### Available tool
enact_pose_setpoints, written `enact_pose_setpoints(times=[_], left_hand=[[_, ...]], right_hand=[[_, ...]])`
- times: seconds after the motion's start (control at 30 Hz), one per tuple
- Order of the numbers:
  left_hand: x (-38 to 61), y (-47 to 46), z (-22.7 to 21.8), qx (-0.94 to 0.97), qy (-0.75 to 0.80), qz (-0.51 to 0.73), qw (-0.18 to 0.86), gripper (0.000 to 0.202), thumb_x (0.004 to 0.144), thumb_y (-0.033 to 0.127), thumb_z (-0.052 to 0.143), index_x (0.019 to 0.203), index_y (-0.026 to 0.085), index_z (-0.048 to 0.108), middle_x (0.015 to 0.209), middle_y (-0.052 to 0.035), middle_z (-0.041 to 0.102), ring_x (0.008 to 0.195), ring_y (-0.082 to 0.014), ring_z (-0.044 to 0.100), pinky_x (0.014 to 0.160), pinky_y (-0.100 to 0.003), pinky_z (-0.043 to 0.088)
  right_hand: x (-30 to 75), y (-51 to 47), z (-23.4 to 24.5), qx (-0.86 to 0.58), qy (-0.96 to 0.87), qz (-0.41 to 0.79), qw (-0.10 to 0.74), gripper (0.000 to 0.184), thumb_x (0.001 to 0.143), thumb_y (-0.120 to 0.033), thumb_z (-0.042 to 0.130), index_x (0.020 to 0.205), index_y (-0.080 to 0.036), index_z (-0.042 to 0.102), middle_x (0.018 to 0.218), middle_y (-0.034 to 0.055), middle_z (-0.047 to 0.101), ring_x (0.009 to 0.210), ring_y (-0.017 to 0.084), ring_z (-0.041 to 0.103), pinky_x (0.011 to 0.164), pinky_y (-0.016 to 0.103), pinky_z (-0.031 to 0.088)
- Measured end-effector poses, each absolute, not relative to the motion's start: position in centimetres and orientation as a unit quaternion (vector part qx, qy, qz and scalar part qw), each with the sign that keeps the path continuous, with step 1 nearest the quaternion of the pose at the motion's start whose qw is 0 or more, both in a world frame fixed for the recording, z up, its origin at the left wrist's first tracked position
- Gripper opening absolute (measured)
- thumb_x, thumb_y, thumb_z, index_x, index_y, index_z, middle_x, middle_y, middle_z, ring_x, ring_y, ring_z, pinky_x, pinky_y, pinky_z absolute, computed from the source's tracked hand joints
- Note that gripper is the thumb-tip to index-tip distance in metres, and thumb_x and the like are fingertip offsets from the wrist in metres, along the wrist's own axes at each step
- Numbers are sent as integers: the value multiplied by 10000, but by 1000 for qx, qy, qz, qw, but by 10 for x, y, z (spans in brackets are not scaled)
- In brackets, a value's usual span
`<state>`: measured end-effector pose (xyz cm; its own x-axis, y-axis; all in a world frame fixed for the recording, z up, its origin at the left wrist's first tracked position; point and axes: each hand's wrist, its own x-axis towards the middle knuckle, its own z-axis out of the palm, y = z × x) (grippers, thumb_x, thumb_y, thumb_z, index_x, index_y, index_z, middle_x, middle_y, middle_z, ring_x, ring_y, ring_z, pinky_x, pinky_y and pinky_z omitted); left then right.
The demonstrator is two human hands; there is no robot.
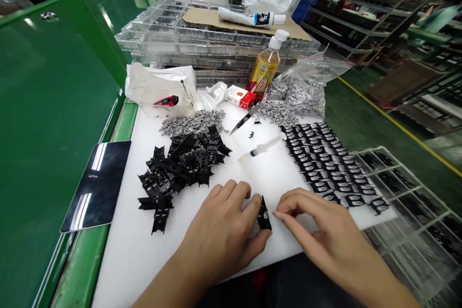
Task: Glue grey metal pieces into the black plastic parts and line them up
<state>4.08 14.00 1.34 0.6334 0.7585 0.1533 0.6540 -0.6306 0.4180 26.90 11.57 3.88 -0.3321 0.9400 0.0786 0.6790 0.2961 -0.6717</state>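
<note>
Two hands together at one black plastic part [263, 214]
Left hand [218, 233] seems clamped on it; right fingertips [277, 213] rest just beside it.

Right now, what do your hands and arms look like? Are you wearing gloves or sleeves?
The left hand and right hand are bare, with no gloves, and no rings or bands show. The left forearm and right forearm are bare too, with no sleeve in view. No cables or markings show on them.
</note>
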Motion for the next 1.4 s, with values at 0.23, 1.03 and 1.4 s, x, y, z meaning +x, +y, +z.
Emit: enact_pose_setpoints(times=[0.23,1.03,1.4], left_hand=[[39,140,11,884,398,173,171,380,955,361,687,1291,203,608,1166,-107,607,1014,-307,580,838,-497,527],[37,141,12,885,396,185,163,366,917,323,698,1255,202,626,1141,-121,621,969,-315,620,802,-524,576],[39,141,9,889,383,198,154,429,926,326,723,1312,186,599,1143,-113,604,951,-303,591,788,-504,557]], right_hand=[[311,220,76,-570,-785,99,219,125,1010,-290,623,930,-222,691,884,45,706,755,193,646,647,301,499],[264,353,54,-472,-880,11,46,196,1041,-354,667,1109,-176,713,1143,71,731,1010,214,703,925,433,595],[275,159,61,-530,-763,190,318,35,1046,-216,597,1043,-243,618,926,10,659,814,170,618,740,302,497]])
